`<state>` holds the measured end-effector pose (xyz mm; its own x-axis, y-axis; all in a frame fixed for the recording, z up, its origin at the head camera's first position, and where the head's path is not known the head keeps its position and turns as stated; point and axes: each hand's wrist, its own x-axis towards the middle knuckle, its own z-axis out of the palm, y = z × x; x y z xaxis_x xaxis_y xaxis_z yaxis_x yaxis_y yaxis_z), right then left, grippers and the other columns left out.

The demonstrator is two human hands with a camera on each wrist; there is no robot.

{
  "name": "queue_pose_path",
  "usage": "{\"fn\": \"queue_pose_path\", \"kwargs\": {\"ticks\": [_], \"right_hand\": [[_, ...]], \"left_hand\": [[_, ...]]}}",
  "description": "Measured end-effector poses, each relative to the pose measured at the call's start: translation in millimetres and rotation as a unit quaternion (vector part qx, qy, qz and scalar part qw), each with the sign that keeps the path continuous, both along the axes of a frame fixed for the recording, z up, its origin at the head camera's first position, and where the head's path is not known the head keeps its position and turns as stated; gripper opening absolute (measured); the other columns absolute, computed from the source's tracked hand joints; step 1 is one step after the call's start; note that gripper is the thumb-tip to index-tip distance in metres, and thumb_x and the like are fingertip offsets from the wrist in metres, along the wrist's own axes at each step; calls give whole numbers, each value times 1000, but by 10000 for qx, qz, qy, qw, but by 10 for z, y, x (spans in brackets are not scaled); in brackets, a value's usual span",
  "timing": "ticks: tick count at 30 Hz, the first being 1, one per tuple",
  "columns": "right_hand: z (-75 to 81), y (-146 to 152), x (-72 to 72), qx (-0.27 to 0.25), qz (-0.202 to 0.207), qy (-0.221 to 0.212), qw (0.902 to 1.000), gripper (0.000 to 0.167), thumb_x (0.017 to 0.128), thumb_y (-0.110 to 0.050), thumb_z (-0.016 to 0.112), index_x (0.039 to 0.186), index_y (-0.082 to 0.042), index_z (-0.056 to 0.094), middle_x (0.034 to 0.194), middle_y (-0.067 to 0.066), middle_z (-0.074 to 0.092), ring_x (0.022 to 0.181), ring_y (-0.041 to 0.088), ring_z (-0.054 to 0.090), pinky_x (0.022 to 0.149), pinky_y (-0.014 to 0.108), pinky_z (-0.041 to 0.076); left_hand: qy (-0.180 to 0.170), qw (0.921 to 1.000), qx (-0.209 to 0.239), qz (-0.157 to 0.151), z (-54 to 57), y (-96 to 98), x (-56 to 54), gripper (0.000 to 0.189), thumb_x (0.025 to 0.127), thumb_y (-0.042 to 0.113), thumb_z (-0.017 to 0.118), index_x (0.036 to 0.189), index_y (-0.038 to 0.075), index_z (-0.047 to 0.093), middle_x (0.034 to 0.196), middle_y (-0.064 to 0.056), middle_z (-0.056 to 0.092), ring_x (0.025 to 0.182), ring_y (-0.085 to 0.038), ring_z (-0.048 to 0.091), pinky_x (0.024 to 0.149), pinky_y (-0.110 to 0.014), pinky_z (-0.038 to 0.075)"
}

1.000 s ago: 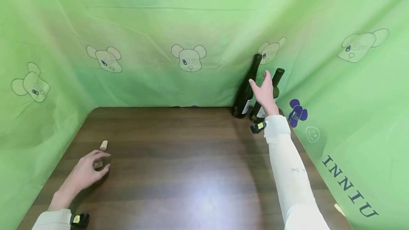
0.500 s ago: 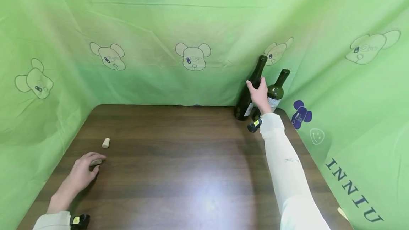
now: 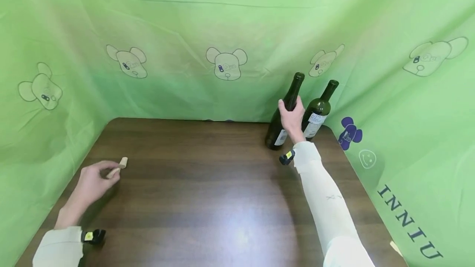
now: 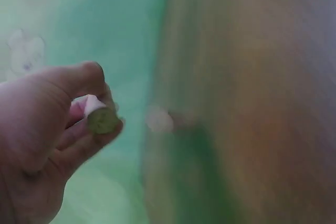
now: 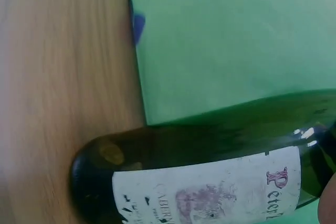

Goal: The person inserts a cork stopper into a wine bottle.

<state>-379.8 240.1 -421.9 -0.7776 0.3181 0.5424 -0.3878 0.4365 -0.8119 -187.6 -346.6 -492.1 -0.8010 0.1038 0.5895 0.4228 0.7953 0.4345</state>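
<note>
brown table (image 3: 200,176), green cloth (image 3: 167,98) behind bottle (image 3: 276,126)

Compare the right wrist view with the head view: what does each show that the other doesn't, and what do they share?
Only the right wrist view: readable print on the label of the held bottle, including "Peter" and part of a word, "CABERN".

Only the head view: the left hand pinching a cork, another cork on the table, and the second bottle.

Both: the held bottle, part of the right hand, the wooden tabletop and the green cloth.
</note>
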Motion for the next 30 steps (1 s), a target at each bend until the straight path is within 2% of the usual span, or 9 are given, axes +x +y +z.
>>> {"fn": "queue_pose_path", "kwargs": {"ticks": [3,6,9,12,15,18,23,26,30], "right_hand": [[13,-204,157,106,423,121,9990,29,90,-32,69,99,-8,56,79,1,52,73,21,50,69,30,42],[60,-439,294,152,812,216,9963,28,90,-29,70,98,-6,56,77,2,53,70,20,50,66,30,42],[102,-665,393,84,1119,250,9934,25,90,-26,70,98,-6,58,78,3,55,70,19,52,66,29,43],[103,-863,491,69,1428,152,9896,22,91,-24,70,100,-7,59,81,4,58,71,17,54,67,29,46],[67,-1030,605,152,1808,-49,9834,23,92,-24,69,104,-7,60,87,8,63,73,19,58,67,32,50],[23,-1175,722,272,2108,-175,9770,26,92,-25,69,108,-7,59,89,11,65,74,22,61,67,36,53],[-46,-1371,829,294,2178,-10,9755,25,91,-27,68,106,-9,60,86,10,65,72,21,59,66,33,51],[-89,-1478,838,142,2156,215,9761,22,90,-23,68,105,-8,61,83,9,66,69,17,58,64,30,49],[-111,-1631,848,30,2262,463,9730,20,90,-15,68,105,-5,60,82,11,68,65,13,56,61,27,47]], "left_hand": [[287,9992,176,-228,206,234,-130,28,65,-13,80,91,-1,78,94,-16,71,83,6,57,77,1,41],[552,9967,248,-535,448,523,-279,34,65,-16,81,95,-2,78,99,-16,69,85,-6,59,82,-1,41],[735,9924,471,-867,736,848,-443,33,69,-15,82,98,-2,77,99,-15,72,84,-16,64,86,-3,44],[1071,9816,1005,-1217,1023,1178,-609,27,73,-13,81,98,-2,77,97,-15,75,80,-18,69,81,-6,50],[1502,9661,1508,-1458,1272,1479,-774,20,77,-11,79,95,-2,77,95,-16,77,78,-16,71,79,-10,54],[1760,9562,1644,-1665,1479,1760,-911,14,80,-7,80,93,-3,78,94,-16,76,80,-16,71,79,-14,56],[1809,9478,1659,-2034,1773,2159,-1000,12,81,1,83,92,-2,79,94,-15,68,82,-15,63,82,-16,57],[1878,9417,1743,-2182,1907,2319,-1016,16,81,4,84,94,-3,78,94,-14,69,83,-17,67,80,-18,58],[2094,9274,1934,-2422,2025,2458,-1038,18,79,3,86,91,-5,76,88,-14,75,78,-23,74,74,-21,60]]}}
